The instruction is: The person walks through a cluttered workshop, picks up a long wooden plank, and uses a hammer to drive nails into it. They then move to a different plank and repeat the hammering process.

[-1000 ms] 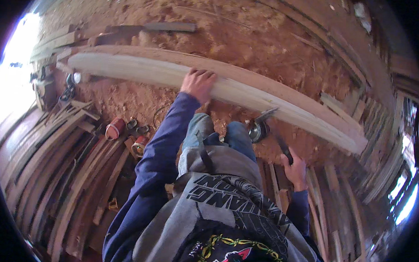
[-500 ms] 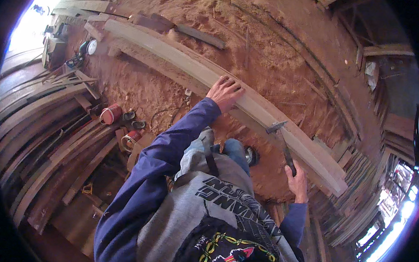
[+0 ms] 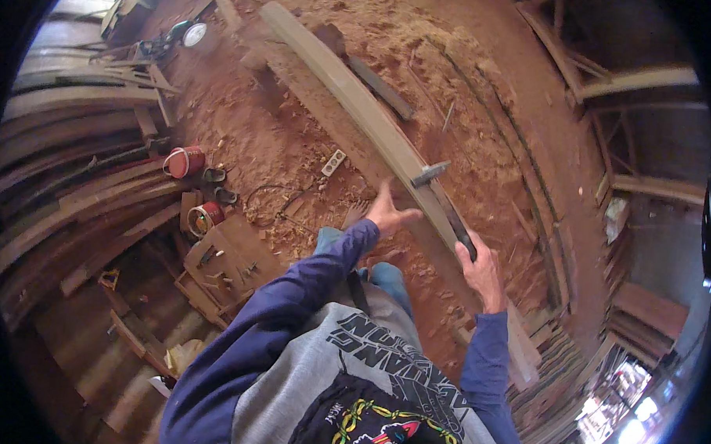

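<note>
A long, pale squared timber beam [image 3: 341, 79] runs diagonally in front of me, from the far left to the near right. My right hand [image 3: 483, 273] is wrapped round the dark handle of a hammer [image 3: 430, 174], whose metal head is over the beam's upper face. Whether the head touches the wood I cannot tell. At the beam's near side is my left hand [image 3: 389, 214], holding nothing, with thumb and fingers apart. Its fingertips are close to the beam's edge; contact is unclear.
Long boards [image 3: 66, 204] are stacked at the left, beside a red bucket [image 3: 185, 162] and a smaller red pail [image 3: 205, 217]. A white power strip [image 3: 334, 162] with a cord lies on the shavings-covered floor. Beyond the beam lies a grey plank [image 3: 382, 88].
My left hand has come off the top of the beam toward me and opened. My right hand has carried the hammer up and left, over the beam. The view has turned.
</note>
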Available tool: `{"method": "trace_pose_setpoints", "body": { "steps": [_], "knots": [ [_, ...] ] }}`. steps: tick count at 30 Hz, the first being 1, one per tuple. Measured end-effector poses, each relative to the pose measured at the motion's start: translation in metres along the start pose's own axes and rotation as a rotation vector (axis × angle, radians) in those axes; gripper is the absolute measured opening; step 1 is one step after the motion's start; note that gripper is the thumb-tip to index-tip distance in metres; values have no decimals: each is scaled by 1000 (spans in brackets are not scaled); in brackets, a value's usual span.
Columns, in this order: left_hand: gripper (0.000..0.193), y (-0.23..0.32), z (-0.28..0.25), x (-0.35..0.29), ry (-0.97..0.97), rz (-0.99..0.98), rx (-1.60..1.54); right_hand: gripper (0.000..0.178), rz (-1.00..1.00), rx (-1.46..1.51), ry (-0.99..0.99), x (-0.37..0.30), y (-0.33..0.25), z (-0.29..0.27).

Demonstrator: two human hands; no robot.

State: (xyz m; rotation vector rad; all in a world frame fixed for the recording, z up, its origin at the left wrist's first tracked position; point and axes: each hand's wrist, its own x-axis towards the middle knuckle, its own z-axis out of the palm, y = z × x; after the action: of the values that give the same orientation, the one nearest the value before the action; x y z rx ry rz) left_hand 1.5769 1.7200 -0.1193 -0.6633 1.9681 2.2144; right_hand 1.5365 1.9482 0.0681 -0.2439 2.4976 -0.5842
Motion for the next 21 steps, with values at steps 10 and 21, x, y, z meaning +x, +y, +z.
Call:
{"method": "trace_pose_setpoints", "body": {
  "steps": [10, 21],
  "knots": [
    [92, 28, 28, 13, 107, -156, -218, 51, -467, -71, -14, 250, -214, 43],
    [87, -72, 54, 47, 123, 161, 166, 51, -450, -117, -114, 349, -378, 70]
  ]
}}
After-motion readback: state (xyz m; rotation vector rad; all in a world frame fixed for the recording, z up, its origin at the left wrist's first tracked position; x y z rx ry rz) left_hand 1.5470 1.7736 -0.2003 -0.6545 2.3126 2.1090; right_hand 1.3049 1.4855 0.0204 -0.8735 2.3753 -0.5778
